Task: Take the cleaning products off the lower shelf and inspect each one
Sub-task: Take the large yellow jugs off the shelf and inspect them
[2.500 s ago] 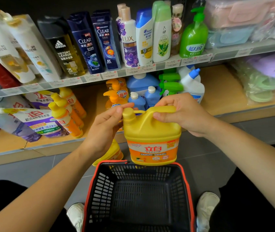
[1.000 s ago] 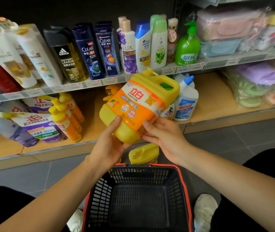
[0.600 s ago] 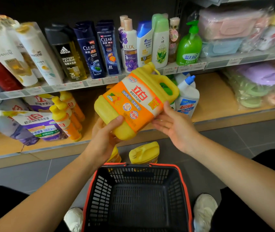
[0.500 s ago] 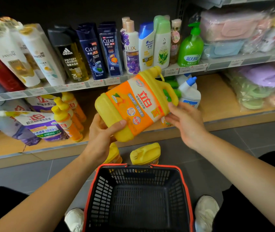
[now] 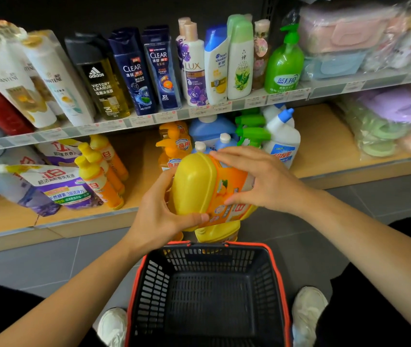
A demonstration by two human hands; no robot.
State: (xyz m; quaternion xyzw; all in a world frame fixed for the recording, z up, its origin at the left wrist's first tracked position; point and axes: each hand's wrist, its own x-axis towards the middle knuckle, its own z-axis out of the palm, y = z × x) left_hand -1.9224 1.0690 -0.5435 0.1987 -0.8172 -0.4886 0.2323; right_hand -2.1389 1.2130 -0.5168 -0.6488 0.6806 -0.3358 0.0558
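Two stocked shelves [image 5: 324, 136] over grey floor tiles [image 5: 36, 261] — left hand [image 5: 157, 219], right hand [image 5: 267, 181], both tight around yellow jug [image 5: 192, 186].

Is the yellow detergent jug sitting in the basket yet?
No, the left hand and right hand hold the yellow detergent jug in the air, above the basket.

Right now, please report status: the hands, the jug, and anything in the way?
Left hand and right hand both grip yellow jug. Jug tipped, base toward camera, above basket far edge. Nothing blocks it.
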